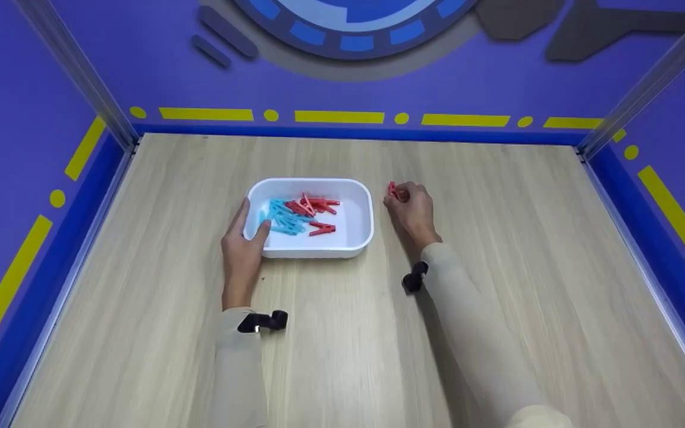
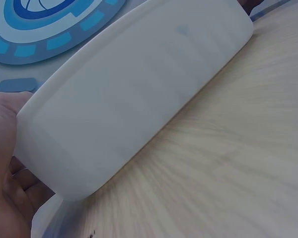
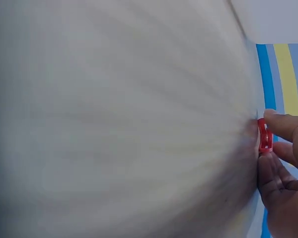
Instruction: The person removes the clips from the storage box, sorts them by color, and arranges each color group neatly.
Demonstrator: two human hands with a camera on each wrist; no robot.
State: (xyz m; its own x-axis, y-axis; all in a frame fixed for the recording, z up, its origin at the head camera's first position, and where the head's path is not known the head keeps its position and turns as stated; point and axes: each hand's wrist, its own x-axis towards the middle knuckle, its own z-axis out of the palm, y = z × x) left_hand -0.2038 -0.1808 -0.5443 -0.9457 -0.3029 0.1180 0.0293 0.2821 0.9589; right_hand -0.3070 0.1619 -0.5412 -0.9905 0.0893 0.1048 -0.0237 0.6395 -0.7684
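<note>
A white plastic tub (image 1: 351, 223) stands on the table, with my left hand (image 1: 242, 252) gripping its left end, thumb over the rim and fingers along the outside. In the left wrist view the tub's long side wall (image 2: 129, 94) fills much of the picture. Inside lie several light-blue clothespins (image 1: 286, 221) on the left and several red clothespins (image 1: 319, 205) beside them; one red clothespin (image 1: 322, 228) lies apart, nearer the front wall. To the right of the tub, my right hand (image 1: 415, 211) pinches another red clothespin (image 3: 265, 135) between thumb and fingers, at the tabletop.
The wood-grain table (image 1: 330, 333) runs to a blue back panel (image 1: 342, 89) with yellow dashes. Blue side panels with metal corner posts (image 1: 81, 71) border it left and right. A black camera mount (image 1: 264, 321) sits on each wrist.
</note>
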